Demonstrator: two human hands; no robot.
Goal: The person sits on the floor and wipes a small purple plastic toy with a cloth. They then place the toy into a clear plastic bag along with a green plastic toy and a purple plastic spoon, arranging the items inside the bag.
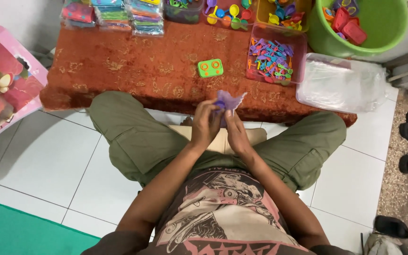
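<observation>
Rust cloth [133, 66]: patterned, covered the low table in front of the seated person.
Green tub [383, 23]: stood at the far right corner, red pieces inside.
Clear bag stack [341, 85]: lay at the cloth's right edge.
Pink tray [275, 59]: held small coloured plastic parts.
Left hand [205, 125]: fingers pinched the purple piece [227, 101], above the lap at the cloth's near edge.
Right hand [237, 132]: pressed close, gripping the same piece.
Green toy [210, 68]: lay alone on the cloth, just beyond the hands.

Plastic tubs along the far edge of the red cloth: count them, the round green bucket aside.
4: a dark tub at the left, a pink tub of scoops, a yellow tub, and a pink tub of small pieces nearer. More may lie beyond the frame.
</observation>
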